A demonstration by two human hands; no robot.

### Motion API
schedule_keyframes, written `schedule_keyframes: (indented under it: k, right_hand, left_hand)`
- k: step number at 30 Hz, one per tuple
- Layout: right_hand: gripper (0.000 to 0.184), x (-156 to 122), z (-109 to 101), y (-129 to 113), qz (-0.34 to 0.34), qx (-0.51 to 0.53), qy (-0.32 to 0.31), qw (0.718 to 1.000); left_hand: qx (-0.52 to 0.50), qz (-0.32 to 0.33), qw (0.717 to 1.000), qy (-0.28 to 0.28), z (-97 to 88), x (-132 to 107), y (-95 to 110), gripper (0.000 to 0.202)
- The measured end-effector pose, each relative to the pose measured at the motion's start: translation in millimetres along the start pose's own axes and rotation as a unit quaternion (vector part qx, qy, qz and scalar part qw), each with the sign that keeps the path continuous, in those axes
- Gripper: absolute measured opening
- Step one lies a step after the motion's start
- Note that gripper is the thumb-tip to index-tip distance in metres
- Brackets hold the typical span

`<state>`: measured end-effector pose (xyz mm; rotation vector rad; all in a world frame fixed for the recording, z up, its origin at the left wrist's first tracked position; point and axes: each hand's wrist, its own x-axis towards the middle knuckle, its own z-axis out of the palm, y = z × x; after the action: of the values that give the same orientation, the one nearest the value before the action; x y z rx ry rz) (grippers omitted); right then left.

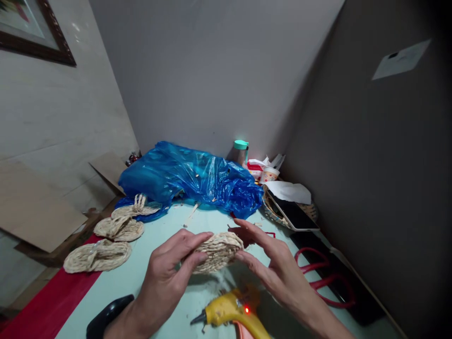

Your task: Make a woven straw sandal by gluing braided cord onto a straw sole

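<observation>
My left hand [173, 268] pinches an oval braided straw sole [219, 253] between thumb and fingers, tilted up above the table. At the sole's right end, my right hand [273, 263] has its fingers spread, with the thumb tip touching the edge. Below both hands lies a yellow hot glue gun [231, 307], its red light lit and its dark nozzle pointing left. Three straw sandals [97, 256] of similar braid lie in a row at the left. The underside of the held sole is hidden.
Red-handled scissors [326, 278] lie on a dark flat object at the right. Behind are a basket [270, 207] with a phone [294, 212] across it, a paper cup [270, 174], a green-lidded bottle [240, 151] and a blue plastic bag [190, 174]. Grey walls close in the back.
</observation>
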<state>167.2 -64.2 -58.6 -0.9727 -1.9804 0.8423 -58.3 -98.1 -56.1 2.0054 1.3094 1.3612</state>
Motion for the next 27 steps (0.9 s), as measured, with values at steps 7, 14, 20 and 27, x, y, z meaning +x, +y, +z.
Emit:
schedule_keyframes:
  k: [7, 14, 20, 27]
  right_hand:
    - [0.027, 3, 6, -9, 0.060, 0.102, -0.014, 0.993]
    - [0.023, -1, 7, -15, 0.025, 0.059, 0.035, 0.997]
    - [0.021, -6, 12, -19, -0.064, 0.013, 0.087, 0.994]
    - [0.010, -10, 12, -26, -0.079, 0.015, 0.092, 0.993]
  left_hand:
    - [-0.016, -0.045, 0.998, 0.031, -0.6, -1, 2, 0.023]
    - [-0.020, -0.026, 0.999, 0.025, 2.6, -5, 5, 0.026]
    - [-0.021, 0.005, 1.000, 0.015, 7.2, -10, 5, 0.029]
    - [-0.129, -0.082, 0.988, -0.032, 10.1, -11, 7, 0.013]
